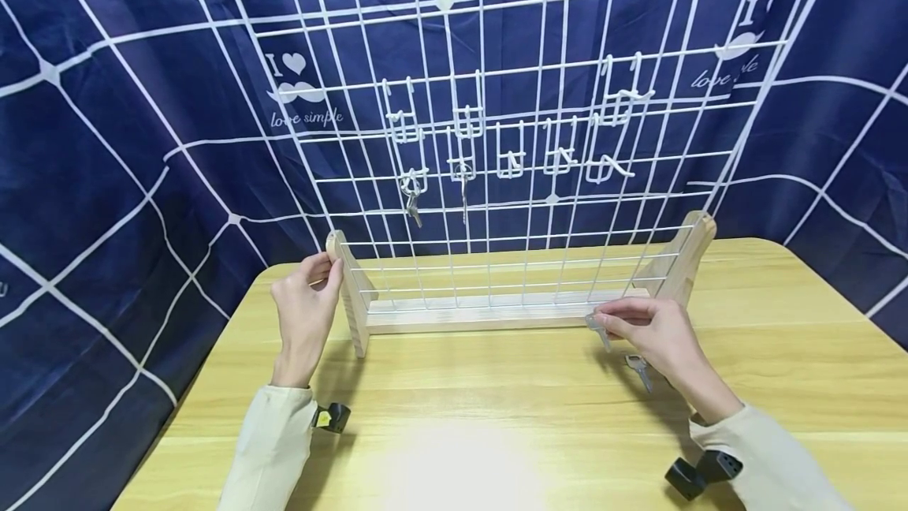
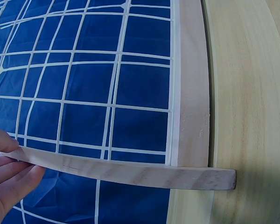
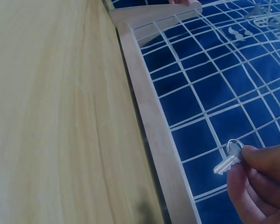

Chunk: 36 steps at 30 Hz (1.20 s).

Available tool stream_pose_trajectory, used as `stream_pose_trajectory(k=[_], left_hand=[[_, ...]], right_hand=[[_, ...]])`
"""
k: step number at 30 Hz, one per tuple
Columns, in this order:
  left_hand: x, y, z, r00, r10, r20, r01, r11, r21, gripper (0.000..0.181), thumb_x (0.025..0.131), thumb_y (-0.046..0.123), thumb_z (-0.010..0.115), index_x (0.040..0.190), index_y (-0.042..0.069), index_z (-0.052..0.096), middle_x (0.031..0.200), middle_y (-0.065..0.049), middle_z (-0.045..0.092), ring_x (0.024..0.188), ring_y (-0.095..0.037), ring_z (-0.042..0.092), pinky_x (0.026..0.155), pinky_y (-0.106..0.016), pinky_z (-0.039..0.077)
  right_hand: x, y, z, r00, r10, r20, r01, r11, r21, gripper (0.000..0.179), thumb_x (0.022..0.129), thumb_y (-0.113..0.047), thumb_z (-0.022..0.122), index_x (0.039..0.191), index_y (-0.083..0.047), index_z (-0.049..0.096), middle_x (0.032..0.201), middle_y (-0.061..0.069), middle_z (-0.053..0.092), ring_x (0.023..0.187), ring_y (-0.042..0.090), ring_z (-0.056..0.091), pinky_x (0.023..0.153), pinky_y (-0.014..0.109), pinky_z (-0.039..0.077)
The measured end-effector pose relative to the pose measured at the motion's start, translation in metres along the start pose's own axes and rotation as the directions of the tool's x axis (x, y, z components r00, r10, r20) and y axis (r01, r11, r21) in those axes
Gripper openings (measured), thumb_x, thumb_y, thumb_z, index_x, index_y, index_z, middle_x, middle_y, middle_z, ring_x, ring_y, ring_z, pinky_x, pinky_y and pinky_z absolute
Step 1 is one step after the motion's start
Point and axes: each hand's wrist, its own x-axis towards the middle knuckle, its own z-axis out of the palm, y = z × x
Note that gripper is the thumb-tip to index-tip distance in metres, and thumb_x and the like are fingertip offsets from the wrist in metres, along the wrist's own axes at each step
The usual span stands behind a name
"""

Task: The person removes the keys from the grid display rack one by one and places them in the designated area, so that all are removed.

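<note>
My left hand (image 1: pixel 303 314) grips the top end of the left wooden side post (image 1: pixel 352 302) of a white wire grid rack (image 1: pixel 525 203), thumb on one face and fingers on the other. With thumb and fingertips, my right hand (image 1: pixel 656 337) pinches a silver key (image 3: pixel 226 164) on a small ring, in front of the rack's wooden base bar (image 1: pixel 489 318). A second key (image 1: pixel 639 373) lies on the table just below that hand. Two more keys hang from hooks on the grid: one at the left (image 1: pixel 414 207), another at the middle (image 1: pixel 464 199).
Several white wire hooks hang in two rows on the grid, including a lower hook (image 1: pixel 511 164) and an upper right hook (image 1: pixel 619 105). The rack stands on a wood-grain table (image 1: pixel 426 393). Behind it hangs a dark blue cloth (image 1: pixel 177 101) with white lines.
</note>
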Motion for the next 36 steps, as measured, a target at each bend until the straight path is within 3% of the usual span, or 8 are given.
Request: stream_pose_trajectory(k=[12,21,28,36], left_hand=[[-0.001,0.000,0.000,1.000,-0.003,0.000,0.003,1.000,-0.001,0.015,0.085,0.000,0.069,0.094,-0.012,0.069,0.083,-0.024,0.071,0.072,-0.035,0.071,0.064,-0.038,0.058],[0.000,-0.001,0.000,1.000,0.004,-0.004,-0.004,1.000,0.010,0.014,0.085,0.000,0.069,0.093,-0.012,0.069,0.083,-0.023,0.071,0.072,-0.034,0.071,0.064,-0.037,0.057],[0.001,-0.001,0.001,1.000,0.003,-0.006,-0.003,1.000,0.007,0.015,0.085,0.000,0.069,0.094,-0.012,0.069,0.084,-0.023,0.071,0.072,-0.034,0.071,0.064,-0.037,0.057],[0.001,0.000,0.001,1.000,0.001,-0.004,-0.001,1.000,-0.005,0.015,0.085,-0.001,0.069,0.094,-0.012,0.069,0.084,-0.024,0.071,0.073,-0.035,0.071,0.064,-0.036,0.057]], right_hand=[[-0.003,0.010,0.001,0.998,0.031,0.060,-0.034,0.998,0.046,0.023,0.087,-0.006,0.071,0.101,0.012,0.068,0.093,0.024,0.071,0.069,0.007,0.069,0.063,0.028,0.060],[-0.007,0.025,0.003,0.997,0.027,0.076,-0.020,0.996,-0.092,0.014,0.085,-0.003,0.071,0.093,0.008,0.071,0.078,0.015,0.072,0.060,0.009,0.066,0.053,0.024,0.056],[-0.012,0.028,0.003,0.998,0.022,0.055,-0.007,0.963,-0.271,0.013,0.079,-0.009,0.077,0.088,0.000,0.074,0.072,0.005,0.072,0.058,0.007,0.061,0.051,0.021,0.047],[-0.016,0.025,0.005,0.993,0.090,0.077,-0.070,0.971,-0.229,0.019,0.079,-0.010,0.078,0.090,0.004,0.071,0.071,0.006,0.072,0.053,0.012,0.063,0.043,0.026,0.050]])
